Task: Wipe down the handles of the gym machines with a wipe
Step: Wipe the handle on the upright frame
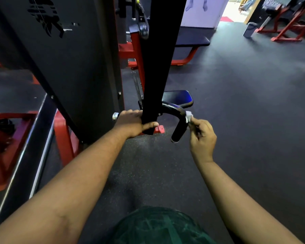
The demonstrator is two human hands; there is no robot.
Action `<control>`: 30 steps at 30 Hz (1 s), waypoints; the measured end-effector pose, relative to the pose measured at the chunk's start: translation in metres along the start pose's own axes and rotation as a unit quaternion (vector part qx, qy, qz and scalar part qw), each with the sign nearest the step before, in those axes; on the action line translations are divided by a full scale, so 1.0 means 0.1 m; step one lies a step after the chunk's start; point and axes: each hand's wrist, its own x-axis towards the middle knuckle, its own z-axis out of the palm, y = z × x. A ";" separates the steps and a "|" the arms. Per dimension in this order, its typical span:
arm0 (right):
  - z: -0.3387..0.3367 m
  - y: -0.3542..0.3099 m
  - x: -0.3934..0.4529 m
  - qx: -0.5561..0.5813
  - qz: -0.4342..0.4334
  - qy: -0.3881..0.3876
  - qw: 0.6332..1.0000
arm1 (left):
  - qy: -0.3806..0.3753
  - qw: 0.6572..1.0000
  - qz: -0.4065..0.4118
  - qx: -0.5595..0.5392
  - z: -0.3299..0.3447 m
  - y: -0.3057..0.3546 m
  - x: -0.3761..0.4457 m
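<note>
At the far left we see a red machine frame (0, 147) low on the floor, and beside it a tall black shroud panel (60, 55) with a cut-out logo near its top. Next comes our left hand (130, 123), fingers wrapped over the left side of the handle bar, thumb pressed against the foot of a black upright post (158, 59); a silver end cap (115, 116) pokes out just past the knuckles. The post rises straight through the middle of our view. To its right the curved handle (174, 111) arcs outward, glossy black on the bend, then drops into a matte black grip whose open end points down toward us. At the top of that grip sits the wipe (188, 116), a small crumpled white wad touching the bar. Our right hand (202, 136) pinches it between thumb and fingertips, the other fingers curled in loosely. Behind the handle lies a dark padded seat (178, 99) with a bluish sheen. The rubber floor (245, 103) is dark grey and finely speckled, spreading wide to the right. Farther back stands a flat bench (192, 39) on red legs, and at the far right more red frames (287, 29), a grey bin (250, 29) and a bright doorway (234, 9).
</note>
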 end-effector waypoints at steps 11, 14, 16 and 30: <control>0.01 0.09 -0.28 -0.152 -0.132 -0.050 0.978 | 0.007 1.000 0.012 -0.001 0.07 -0.06 0.01; 0.05 -0.03 0.01 -0.197 -0.244 -0.025 0.949 | 0.009 1.000 0.017 -0.003 0.05 -0.04 -0.01; 0.10 0.04 0.06 -0.244 -0.289 -0.045 0.925 | 0.010 1.000 0.017 -0.010 0.04 -0.04 -0.03; 0.07 -0.05 -0.21 -0.271 -0.213 -0.031 0.938 | 0.032 0.999 0.027 -0.002 0.07 -0.07 -0.04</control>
